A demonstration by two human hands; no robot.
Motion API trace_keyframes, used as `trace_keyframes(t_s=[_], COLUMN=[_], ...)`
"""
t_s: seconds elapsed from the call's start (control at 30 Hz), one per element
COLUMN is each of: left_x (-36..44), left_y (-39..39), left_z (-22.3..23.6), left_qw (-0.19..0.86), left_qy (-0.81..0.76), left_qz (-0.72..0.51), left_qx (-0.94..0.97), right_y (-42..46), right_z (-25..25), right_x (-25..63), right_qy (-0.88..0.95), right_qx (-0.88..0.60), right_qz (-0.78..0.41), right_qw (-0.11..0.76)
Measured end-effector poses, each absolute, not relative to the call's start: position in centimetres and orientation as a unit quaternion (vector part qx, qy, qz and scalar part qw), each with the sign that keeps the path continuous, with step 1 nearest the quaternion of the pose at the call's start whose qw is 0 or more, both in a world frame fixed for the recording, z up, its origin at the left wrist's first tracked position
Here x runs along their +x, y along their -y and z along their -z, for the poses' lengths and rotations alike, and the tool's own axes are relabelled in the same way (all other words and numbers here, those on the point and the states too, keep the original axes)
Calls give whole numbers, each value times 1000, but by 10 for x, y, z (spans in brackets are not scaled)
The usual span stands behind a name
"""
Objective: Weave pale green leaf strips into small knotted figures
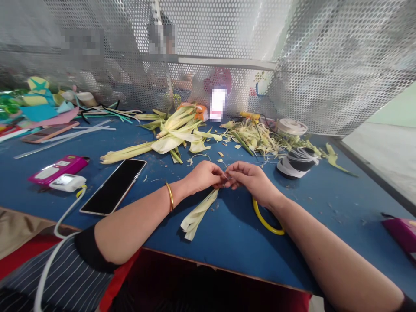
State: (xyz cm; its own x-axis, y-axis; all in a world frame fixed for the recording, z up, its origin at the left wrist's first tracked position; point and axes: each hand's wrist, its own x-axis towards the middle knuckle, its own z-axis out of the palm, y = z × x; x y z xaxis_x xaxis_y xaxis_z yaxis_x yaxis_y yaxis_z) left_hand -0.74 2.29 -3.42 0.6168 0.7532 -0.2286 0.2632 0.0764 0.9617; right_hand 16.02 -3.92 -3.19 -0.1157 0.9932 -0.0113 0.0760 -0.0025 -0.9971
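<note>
My left hand (207, 177) pinches the top end of a pale corn husk strip bundle (199, 214), whose loose ends fan down toward the table's front edge. Fingertips of my right hand (244, 175) are closed against the left ones, on a thin white thread (226, 175) that runs at the tied end. A stray curl of thread (199, 158) lies just beyond the hands. Under my right wrist a yellow loop-shaped handle (264, 221) shows in part; the rest is hidden. Right of it stands a dark spool (297, 163) wound with white thread.
Corn husks (175, 132) and a heap of shredded husk (256, 136) lie at the back of the blue table (325, 234). A phone (113, 187) and a magenta device (58, 170) with a white cable are at left. A perforated screen (221, 39) stands behind.
</note>
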Motion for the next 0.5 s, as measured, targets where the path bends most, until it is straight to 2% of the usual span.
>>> trace_keyframes(t_s=[0.13,0.2,0.3,0.5], left_x=[-6,-6,-7,-7], left_y=[-23,-23,-25,-28], left_z=[34,32,31,36], left_qw=[623,638,653,662], left_qy=[-401,-402,-401,-392], left_qz=[-208,-206,-210,-218], left_qx=[638,624,606,601], right_y=[36,33,31,31], right_z=[33,36,42,48], right_x=[168,173,176,173], right_qy=[564,592,628,641], right_qx=[-512,-553,-576,-571], right_qz=[-413,-362,-349,-350], right_qw=[498,461,389,376])
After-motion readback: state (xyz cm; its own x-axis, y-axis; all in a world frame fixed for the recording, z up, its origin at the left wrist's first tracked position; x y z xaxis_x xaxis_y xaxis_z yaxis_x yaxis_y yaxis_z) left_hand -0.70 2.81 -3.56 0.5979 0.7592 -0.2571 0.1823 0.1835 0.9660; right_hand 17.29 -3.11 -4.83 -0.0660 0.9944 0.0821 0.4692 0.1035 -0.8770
